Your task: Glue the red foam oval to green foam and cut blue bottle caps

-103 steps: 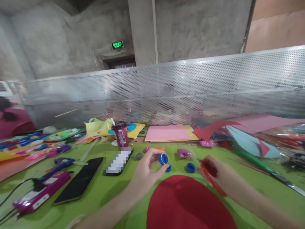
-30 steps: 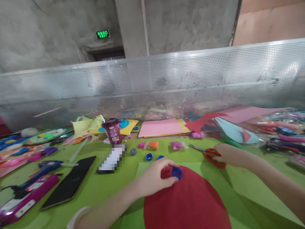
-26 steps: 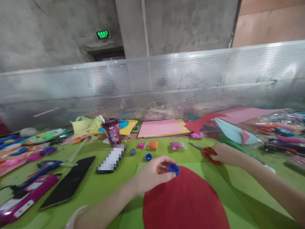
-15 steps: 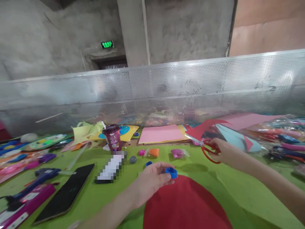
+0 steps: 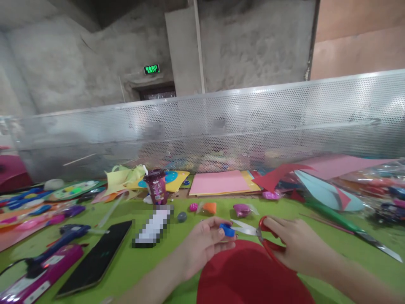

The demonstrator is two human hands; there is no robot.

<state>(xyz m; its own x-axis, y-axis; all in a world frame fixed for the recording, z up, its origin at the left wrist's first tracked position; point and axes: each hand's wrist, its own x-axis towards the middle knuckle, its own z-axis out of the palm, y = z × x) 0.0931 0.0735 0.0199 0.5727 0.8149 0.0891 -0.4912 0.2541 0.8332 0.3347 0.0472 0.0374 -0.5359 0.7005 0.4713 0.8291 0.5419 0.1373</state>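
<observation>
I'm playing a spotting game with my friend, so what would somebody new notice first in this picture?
Probably the big red rounded shape, low in the middle on the green tabletop. Near its far edge, the left hand holds a small blue piece, while the right hand points red-handled scissors at it. A green exit sign glows high up, left of centre.

This looks like a craft workshop in a raw-walled public or industrial building. Bare grey concrete walls (image 5: 253, 46), a lit green-lettered exit sign (image 5: 151, 69) and a perforated silver metal partition (image 5: 275, 118) suggest the building; red-handled metal scissors (image 5: 259, 232), a dark-blue plastic glue gun (image 5: 74, 233) and flat pink paper sheets (image 5: 218, 182) on a bright green tabletop (image 5: 133, 266) suggest craftwork.
</observation>
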